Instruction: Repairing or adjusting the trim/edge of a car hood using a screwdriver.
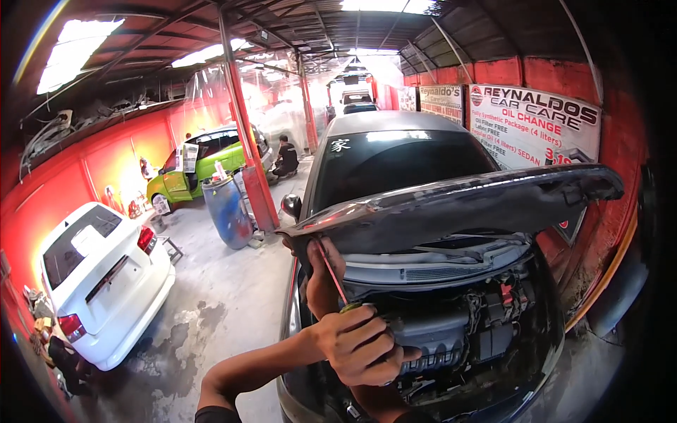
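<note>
My left hand is closed round the yellow-green handle of a screwdriver. The tool's thin reddish shaft slants up and left to the underside of a raised black hood, at its left corner. Higher up, my right hand is closed at that corner, with its thumb along the shaft. The right forearm passes behind my left hand, so the arms cross. The hood hides the screwdriver's tip and some of the right fingers. Below lies the open engine bay of a dark car.
A white car stands at the left. Beyond it are a blue drum, a red post and a green car with a person crouching nearby. Large signs hang along the red right wall.
</note>
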A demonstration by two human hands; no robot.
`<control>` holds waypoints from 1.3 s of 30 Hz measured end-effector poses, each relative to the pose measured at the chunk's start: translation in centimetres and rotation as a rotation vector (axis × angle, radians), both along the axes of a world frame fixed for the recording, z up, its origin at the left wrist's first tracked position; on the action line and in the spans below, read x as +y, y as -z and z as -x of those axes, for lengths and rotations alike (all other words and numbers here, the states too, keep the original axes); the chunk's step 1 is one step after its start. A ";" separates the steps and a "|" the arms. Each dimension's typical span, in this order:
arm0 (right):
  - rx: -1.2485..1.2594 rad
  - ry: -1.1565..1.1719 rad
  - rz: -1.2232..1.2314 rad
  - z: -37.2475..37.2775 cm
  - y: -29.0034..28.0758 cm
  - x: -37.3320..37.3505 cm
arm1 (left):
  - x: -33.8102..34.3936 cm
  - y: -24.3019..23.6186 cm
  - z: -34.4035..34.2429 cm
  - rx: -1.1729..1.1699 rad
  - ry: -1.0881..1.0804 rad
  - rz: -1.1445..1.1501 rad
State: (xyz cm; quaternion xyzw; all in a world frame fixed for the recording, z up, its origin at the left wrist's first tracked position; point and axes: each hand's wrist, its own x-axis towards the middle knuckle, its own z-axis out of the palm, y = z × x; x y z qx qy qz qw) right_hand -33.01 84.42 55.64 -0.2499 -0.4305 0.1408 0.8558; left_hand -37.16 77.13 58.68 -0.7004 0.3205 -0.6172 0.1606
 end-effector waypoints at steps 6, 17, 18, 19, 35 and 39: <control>0.182 -0.088 -0.083 0.5 -0.3 -0.4 | 0.2 0.9 0.8 0.181 -0.087 -0.163; 0.083 -0.072 -0.116 0.1 0.6 0.4 | 0.5 1.6 1.4 0.263 -0.123 -0.277; 0.098 -0.089 -0.101 0.3 0.0 -0.1 | 0.6 1.3 1.4 0.270 -0.128 -0.270; 0.112 -0.105 -0.085 0.4 -0.3 -0.4 | 0.8 1.0 1.3 0.269 -0.129 -0.270; -0.013 0.023 0.049 0.6 0.3 -0.7 | -1.1 -2.4 0.4 0.152 -0.048 0.062; 0.061 0.069 -0.038 -0.3 -0.5 -1.7 | -2.0 -5.0 -1.1 0.066 -0.148 0.147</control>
